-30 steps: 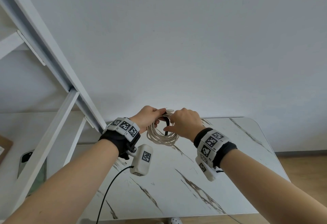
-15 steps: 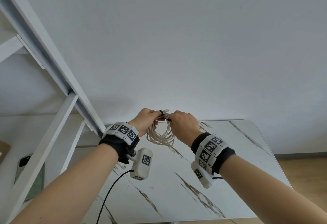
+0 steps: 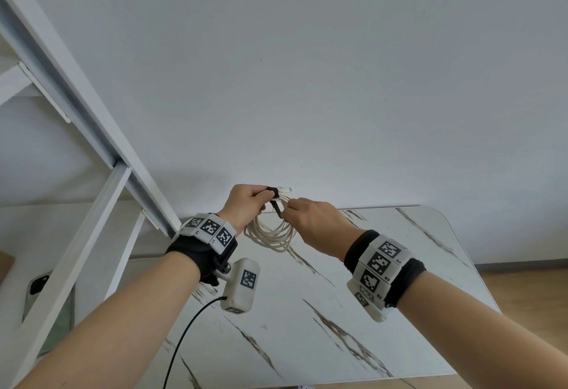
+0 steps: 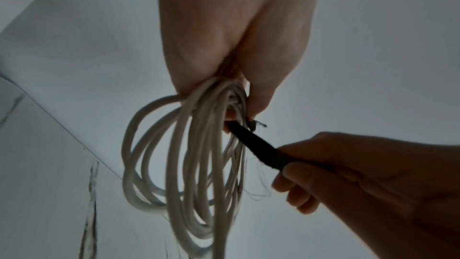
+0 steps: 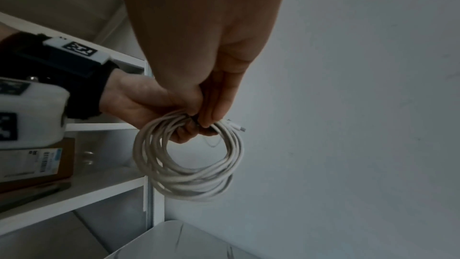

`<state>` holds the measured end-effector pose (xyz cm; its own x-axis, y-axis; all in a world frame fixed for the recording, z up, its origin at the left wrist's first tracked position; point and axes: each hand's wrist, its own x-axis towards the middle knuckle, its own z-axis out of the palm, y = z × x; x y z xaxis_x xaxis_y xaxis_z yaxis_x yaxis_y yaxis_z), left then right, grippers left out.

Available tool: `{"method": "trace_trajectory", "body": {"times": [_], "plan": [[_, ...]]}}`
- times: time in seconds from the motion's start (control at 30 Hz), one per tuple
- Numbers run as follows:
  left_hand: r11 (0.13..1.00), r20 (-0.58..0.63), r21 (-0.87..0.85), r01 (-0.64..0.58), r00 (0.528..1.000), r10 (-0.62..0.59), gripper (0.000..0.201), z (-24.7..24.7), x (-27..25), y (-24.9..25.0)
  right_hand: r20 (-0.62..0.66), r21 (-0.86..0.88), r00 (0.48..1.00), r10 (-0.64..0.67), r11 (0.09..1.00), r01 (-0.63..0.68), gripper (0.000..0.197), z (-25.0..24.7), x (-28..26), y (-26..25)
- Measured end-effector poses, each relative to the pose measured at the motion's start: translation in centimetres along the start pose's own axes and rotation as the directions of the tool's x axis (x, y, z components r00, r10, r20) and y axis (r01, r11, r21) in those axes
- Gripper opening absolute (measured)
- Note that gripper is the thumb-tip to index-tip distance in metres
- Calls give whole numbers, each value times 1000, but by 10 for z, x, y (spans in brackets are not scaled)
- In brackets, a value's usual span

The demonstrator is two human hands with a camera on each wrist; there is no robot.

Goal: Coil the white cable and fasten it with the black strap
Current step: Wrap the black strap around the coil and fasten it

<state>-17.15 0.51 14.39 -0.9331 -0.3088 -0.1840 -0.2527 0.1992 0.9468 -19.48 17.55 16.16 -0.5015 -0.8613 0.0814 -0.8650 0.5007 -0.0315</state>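
A white marble-look table [image 3: 353, 312] with dark veins is standing below the fingers [image 3: 270, 194]. A white shelf unit [image 5: 104, 186], left of them, is carrying a brown box [image 5: 37, 166].

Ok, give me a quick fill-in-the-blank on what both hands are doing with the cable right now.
1. The left hand grips the top of the coiled ____ cable.
2. The right hand pinches the free end of the ____ strap.
3. The coil hangs above the marble-patterned ____.
4. The strap is pulled out toward the ____ hand.

Missing words: white; black; table; right
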Motion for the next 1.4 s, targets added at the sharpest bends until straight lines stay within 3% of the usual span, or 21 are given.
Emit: {"method": "trace_trajectory", "body": {"times": [0.07, 0.13, 0.23, 0.4, 0.77, 1.03, 1.2, 1.4], "plan": [[999, 14, 30, -29, 999, 28, 16, -1, -1, 0, -44, -2, 999, -28, 1000, 28, 22, -8, -1, 0], [999, -13, 46, -25, 1000, 25, 17, -1, -1, -3, -49, 71, 999, -17, 997, 21, 3, -18, 1, 3], [997, -24, 79, -2, 1000, 4, 18, -1, -2, -7, -25, 202, 997, 75, 977, -69, 22, -28, 4, 10], [981, 52, 196, -4, 999, -6, 12, 0, -6, 0, -51, 432, 973, 226, 883, -183, 18, -29, 8, 22], [956, 225, 281, -88, 974, 23, 13, 10, -18, 17, 55, 564, 901, 429, 731, -383, 17, -14, 13, 38], [986, 333, 133, -97, 942, 48, 18, 8, -20, 16, 143, 618, 908, 395, 680, -393, 14, -6, 13, 38], [992, 371, 67, -108, 925, 76, 24, 7, -20, 14, 269, 699, 903, 335, 577, -422, 14, -6, 14, 41], [993, 419, 70, -91, 907, 53, 24, 7, -23, 12, 335, 672, 900, 280, 598, -436, 16, -10, 15, 43]]}}
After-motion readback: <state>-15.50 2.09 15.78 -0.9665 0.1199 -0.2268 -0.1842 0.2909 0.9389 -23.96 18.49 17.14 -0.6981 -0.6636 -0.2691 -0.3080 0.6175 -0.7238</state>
